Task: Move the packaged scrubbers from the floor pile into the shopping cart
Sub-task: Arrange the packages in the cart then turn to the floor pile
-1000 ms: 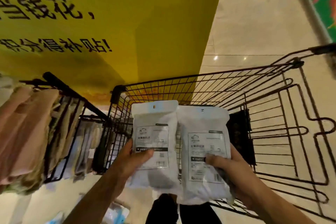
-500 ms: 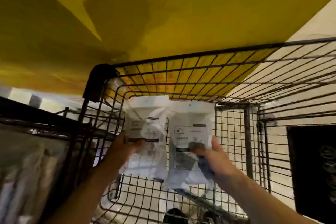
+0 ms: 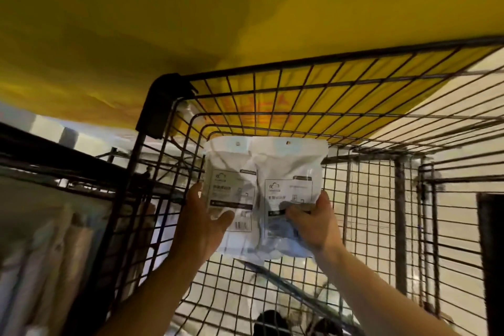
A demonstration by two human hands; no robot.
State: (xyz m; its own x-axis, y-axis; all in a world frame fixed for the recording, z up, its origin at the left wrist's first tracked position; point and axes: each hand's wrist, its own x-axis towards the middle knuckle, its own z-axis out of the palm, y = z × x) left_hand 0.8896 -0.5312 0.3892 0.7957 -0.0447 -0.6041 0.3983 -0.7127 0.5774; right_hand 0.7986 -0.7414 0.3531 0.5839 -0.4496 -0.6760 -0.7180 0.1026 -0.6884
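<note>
The left hand (image 3: pixel 203 219) grips a white scrubber packet (image 3: pixel 231 185) at center frame, thumb pressed across its printed label and fingers curled behind; the right hand (image 3: pixel 313 222) pinches a second packet (image 3: pixel 289 172) the same way, thumb over the dark band of its label. The two packets hang upright side by side, edges overlapping, their punched hanger tabs uppermost, inside the wire basket of the shopping cart (image 3: pixel 354 90). They are held near the far mesh wall, above the basket floor seen through the grid at lower center.

Both forearms reach in from the bottom of the frame, converging toward the middle, wrists bent slightly back so the palms face each other across the packets. A yellow wall panel (image 3: pixel 136 22) fills the upper half of the frame behind the cart; a blurred rack of goods (image 3: pixel 54 240) stands at lower left.

The step in hand appears to be the set-down. Done well, it would mean lowering both packets until their bottom edges meet the basket floor, then tipping them flat before letting go, so neither slides or catches a corner in the mesh. Releasing both together, with the thumbs lifting first, should keep the soft, slippery pouches from twisting out of line.
</note>
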